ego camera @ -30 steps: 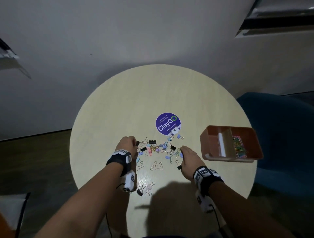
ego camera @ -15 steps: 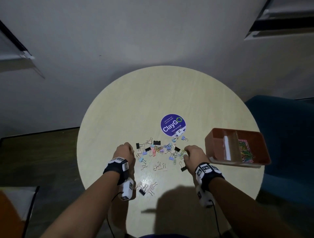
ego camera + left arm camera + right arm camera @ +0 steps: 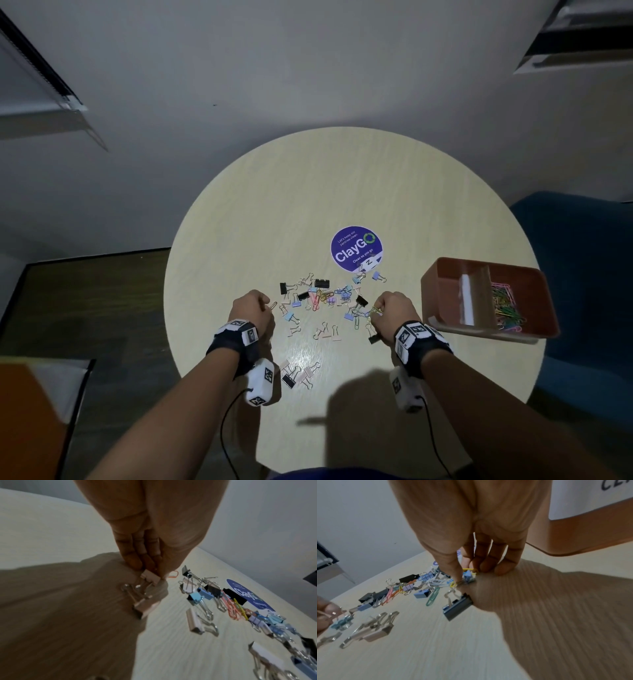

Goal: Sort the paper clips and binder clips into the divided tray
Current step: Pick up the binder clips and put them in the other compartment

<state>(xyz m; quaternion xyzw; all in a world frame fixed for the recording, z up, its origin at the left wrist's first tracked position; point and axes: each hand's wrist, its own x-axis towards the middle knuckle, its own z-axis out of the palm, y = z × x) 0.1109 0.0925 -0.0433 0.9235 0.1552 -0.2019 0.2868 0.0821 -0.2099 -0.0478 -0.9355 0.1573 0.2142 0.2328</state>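
A loose pile of coloured paper clips and binder clips (image 3: pixel 325 296) lies mid-table. My left hand (image 3: pixel 253 308) is at the pile's left edge with its fingers curled, pinching an orange paper clip (image 3: pixel 273 306). In the left wrist view its fingertips (image 3: pixel 145 563) also touch a beige binder clip (image 3: pixel 150 578). My right hand (image 3: pixel 390 310) is at the pile's right edge and pinches a yellow paper clip (image 3: pixel 375 310), right above a blue binder clip (image 3: pixel 468 577). The brown divided tray (image 3: pixel 445 274) stands to the right, with coloured paper clips (image 3: pixel 507 305) in its right compartment.
The round pale wooden table (image 3: pixel 308 192) carries a purple sticker (image 3: pixel 356 248) behind the pile. A few more binder clips (image 3: pixel 298 371) lie near the front between my forearms. A black binder clip (image 3: pixel 457 606) lies by my right thumb. A blue chair (image 3: pixel 582 274) stands to the right.
Both hands have drawn back a little from the pile. The left now shows an orange paper clip in its fingers, the right a yellow one.
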